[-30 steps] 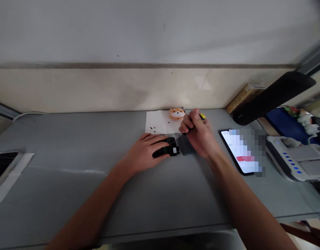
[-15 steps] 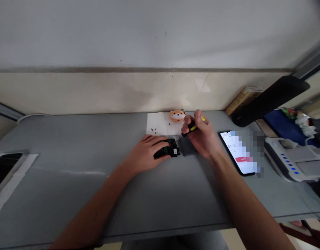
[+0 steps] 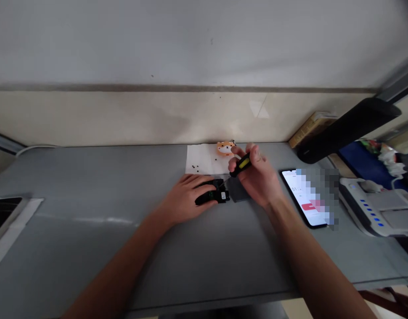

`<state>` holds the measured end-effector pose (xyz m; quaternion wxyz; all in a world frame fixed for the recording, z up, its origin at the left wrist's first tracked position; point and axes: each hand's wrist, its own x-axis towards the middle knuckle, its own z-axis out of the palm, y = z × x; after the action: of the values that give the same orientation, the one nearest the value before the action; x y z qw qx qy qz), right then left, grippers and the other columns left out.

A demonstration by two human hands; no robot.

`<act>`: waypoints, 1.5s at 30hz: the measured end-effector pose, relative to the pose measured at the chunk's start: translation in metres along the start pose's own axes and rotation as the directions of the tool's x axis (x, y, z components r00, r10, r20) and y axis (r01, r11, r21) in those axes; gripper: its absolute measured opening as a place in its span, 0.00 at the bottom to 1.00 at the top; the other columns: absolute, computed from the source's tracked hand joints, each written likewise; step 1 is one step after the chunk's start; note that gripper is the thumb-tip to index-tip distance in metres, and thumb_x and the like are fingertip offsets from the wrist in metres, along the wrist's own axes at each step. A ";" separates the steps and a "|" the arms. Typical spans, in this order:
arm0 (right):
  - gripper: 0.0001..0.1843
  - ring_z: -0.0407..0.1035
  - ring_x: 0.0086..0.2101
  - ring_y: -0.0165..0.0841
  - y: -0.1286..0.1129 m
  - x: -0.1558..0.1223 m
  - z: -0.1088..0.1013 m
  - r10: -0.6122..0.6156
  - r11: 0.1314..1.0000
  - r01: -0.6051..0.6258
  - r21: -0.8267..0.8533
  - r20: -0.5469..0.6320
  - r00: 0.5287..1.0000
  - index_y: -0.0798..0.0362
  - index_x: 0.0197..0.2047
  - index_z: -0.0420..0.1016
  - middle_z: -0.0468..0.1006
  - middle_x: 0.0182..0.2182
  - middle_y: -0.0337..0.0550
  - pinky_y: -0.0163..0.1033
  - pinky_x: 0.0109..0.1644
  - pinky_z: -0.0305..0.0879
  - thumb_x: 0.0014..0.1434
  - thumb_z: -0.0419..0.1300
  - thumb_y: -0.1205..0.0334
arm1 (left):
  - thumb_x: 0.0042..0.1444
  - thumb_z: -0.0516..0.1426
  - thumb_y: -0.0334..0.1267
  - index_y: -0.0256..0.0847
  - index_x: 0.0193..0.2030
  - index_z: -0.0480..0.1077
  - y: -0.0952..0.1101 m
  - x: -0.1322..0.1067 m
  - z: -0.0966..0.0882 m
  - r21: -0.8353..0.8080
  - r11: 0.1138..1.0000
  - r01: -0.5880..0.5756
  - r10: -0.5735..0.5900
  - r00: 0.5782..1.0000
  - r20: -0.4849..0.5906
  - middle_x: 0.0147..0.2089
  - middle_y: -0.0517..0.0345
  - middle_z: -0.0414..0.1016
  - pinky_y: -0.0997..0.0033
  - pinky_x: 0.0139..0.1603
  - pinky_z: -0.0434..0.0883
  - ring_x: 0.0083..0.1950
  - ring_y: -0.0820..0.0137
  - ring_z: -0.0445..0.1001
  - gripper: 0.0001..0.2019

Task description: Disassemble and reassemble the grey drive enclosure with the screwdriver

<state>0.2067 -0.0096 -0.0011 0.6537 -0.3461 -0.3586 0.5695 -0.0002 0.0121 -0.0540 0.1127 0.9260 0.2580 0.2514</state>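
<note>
Fingers (image 3: 236, 153) of right hand (image 3: 259, 178) grip black-yellow screwdriver (image 3: 244, 163); left hand (image 3: 183, 200) clasps small black device (image 3: 215, 196).

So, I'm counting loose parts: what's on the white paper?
Visible: dark specks near the left edge, an orange animal-face trinket at the back. The right hand hides the near right corner.

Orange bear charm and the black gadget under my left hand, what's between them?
A white sheet of paper, then the screwdriver tip beside the gadget, in the head view.

Single head cam on me, angled forward and down at the counter (image 3: 91, 186), wall behind, my arms reaching in close below.
</note>
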 end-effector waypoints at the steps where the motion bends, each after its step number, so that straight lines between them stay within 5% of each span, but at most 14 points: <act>1: 0.28 0.67 0.25 0.25 0.002 0.000 0.000 -0.024 0.998 0.024 -0.058 -0.002 1.000 0.49 0.29 0.62 0.73 0.32 0.34 0.36 0.31 0.64 0.50 0.74 0.40 | 0.69 0.59 0.44 0.45 0.52 0.78 0.000 0.000 0.000 -0.005 1.000 0.007 -0.007 1.000 0.008 0.58 0.52 0.79 0.54 0.62 0.73 0.58 0.60 0.78 0.11; 5: 0.28 0.57 0.20 0.25 0.007 0.001 0.005 -0.137 0.966 0.131 -0.223 -0.015 0.990 0.47 0.29 0.60 0.60 0.21 0.30 0.36 0.24 0.57 0.55 0.67 0.34 | 0.69 0.59 0.44 0.48 0.53 0.78 0.001 0.001 -0.002 -0.016 1.000 0.021 -0.020 0.999 0.045 0.59 0.54 0.79 0.53 0.63 0.72 0.59 0.60 0.77 0.11; 9: 0.28 0.65 0.26 0.31 0.001 0.001 0.009 -0.082 0.984 0.080 -0.160 -0.003 0.997 0.46 0.34 0.69 0.65 0.25 0.37 0.40 0.30 0.64 0.61 0.56 0.28 | 0.68 0.59 0.45 0.47 0.53 0.78 -0.001 0.000 -0.001 0.000 1.000 0.008 -0.008 1.000 0.023 0.58 0.53 0.80 0.54 0.62 0.73 0.58 0.60 0.78 0.11; 15: 0.25 0.72 0.33 0.31 -0.002 0.000 0.001 -0.053 0.994 0.052 -0.095 -0.007 0.999 0.47 0.31 0.69 0.74 0.34 0.38 0.40 0.39 0.70 0.52 0.71 0.36 | 0.68 0.60 0.44 0.47 0.52 0.79 -0.002 -0.001 0.000 0.001 1.000 -0.020 0.020 1.000 -0.010 0.59 0.54 0.80 0.53 0.61 0.74 0.58 0.60 0.79 0.11; 20: 0.31 0.62 0.22 0.26 0.008 0.004 -0.001 -0.161 0.966 0.143 -0.215 -0.068 0.985 0.47 0.28 0.59 0.63 0.23 0.31 0.38 0.30 0.64 0.52 0.67 0.31 | 0.67 0.61 0.42 0.47 0.52 0.79 0.002 0.000 -0.003 -0.034 0.999 0.033 -0.033 0.999 -0.012 0.59 0.55 0.80 0.52 0.63 0.72 0.58 0.60 0.78 0.10; 25: 0.30 0.65 0.26 0.30 0.001 0.002 0.007 -0.098 0.970 0.085 -0.229 -0.048 0.994 0.46 0.34 0.69 0.66 0.24 0.35 0.39 0.33 0.67 0.59 0.55 0.26 | 0.66 0.62 0.43 0.47 0.51 0.80 0.001 0.000 -0.003 -0.030 0.999 0.038 -0.038 0.999 0.008 0.58 0.53 0.81 0.52 0.63 0.73 0.58 0.60 0.78 0.10; 31: 0.28 0.69 0.28 0.27 0.002 0.000 0.004 -0.117 0.977 0.114 -0.182 -0.009 0.993 0.48 0.30 0.64 0.73 0.30 0.35 0.38 0.36 0.67 0.52 0.69 0.33 | 0.66 0.61 0.41 0.48 0.52 0.80 -0.001 -0.001 0.001 0.004 1.000 -0.001 0.001 1.000 -0.008 0.59 0.53 0.80 0.53 0.62 0.73 0.58 0.60 0.79 0.10; 35: 0.29 0.62 0.22 0.26 0.012 0.002 0.001 -0.200 0.947 0.194 -0.254 0.005 0.980 0.47 0.30 0.61 0.63 0.22 0.29 0.37 0.31 0.62 0.54 0.66 0.32 | 0.66 0.61 0.41 0.49 0.52 0.80 0.000 -0.001 0.001 0.029 1.000 -0.001 0.001 1.000 -0.001 0.58 0.53 0.80 0.53 0.62 0.73 0.58 0.61 0.79 0.10; 39: 0.28 0.67 0.30 0.29 0.012 0.000 0.002 -0.236 0.913 0.246 -0.326 0.072 0.969 0.47 0.38 0.72 0.68 0.28 0.35 0.38 0.38 0.66 0.62 0.55 0.29 | 0.67 0.60 0.41 0.47 0.52 0.80 0.002 -0.001 -0.001 0.055 0.998 -0.030 0.030 1.000 -0.006 0.58 0.52 0.81 0.53 0.60 0.74 0.57 0.60 0.79 0.10; 45: 0.23 0.64 0.29 0.30 0.000 -0.003 -0.001 -0.311 0.752 0.294 -0.590 0.075 0.947 0.48 0.38 0.75 0.70 0.27 0.35 0.37 0.36 0.62 0.62 0.59 0.35 | 0.67 0.59 0.40 0.46 0.52 0.79 0.004 0.000 -0.005 0.097 0.994 -0.039 0.038 0.999 0.016 0.57 0.51 0.81 0.54 0.60 0.74 0.57 0.60 0.79 0.10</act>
<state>0.2070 -0.0131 -0.0017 0.6005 -0.4784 -0.5607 0.3102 -0.0007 0.0097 -0.0488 0.0642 0.9370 0.2515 0.2340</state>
